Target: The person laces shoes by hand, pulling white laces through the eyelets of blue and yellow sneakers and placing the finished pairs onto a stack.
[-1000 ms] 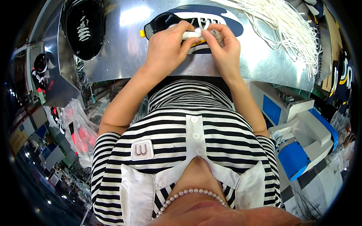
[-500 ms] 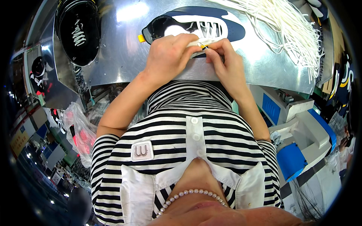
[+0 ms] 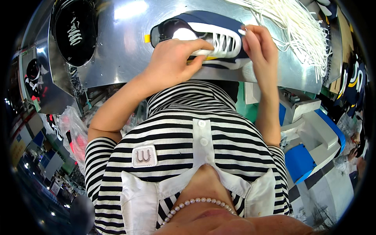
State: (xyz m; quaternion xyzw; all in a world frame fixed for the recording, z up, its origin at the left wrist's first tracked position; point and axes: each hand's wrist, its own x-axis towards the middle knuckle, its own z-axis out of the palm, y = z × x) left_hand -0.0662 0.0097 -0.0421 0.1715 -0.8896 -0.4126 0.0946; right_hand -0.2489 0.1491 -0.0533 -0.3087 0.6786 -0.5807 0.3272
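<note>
A navy and white shoe upper (image 3: 196, 26) with a yellow heel tab lies sideways on the metal table, toe to the right. White laces (image 3: 225, 42) cross its front. My left hand (image 3: 176, 58) is closed on the upper's near edge, thumb below and fingers above, beside the lacing. Close to the toe, my right hand (image 3: 260, 43) is lifted with thumb and fingers pinched together. A thin, shiny thing and a small white bit show at its fingertips, too small to name.
A large heap of white laces (image 3: 291, 29) covers the table's far right. At the left stands a black tray-like container (image 3: 74, 35) with white marks. Below the metal table (image 3: 121, 47), at the right, is a grey and blue machine (image 3: 313, 133). Clear plastic bags (image 3: 72, 125) hang at the left.
My right hand has moved away from my left, up and right past the toe. The left hand stays on the upper, which shows more of its near side now.
</note>
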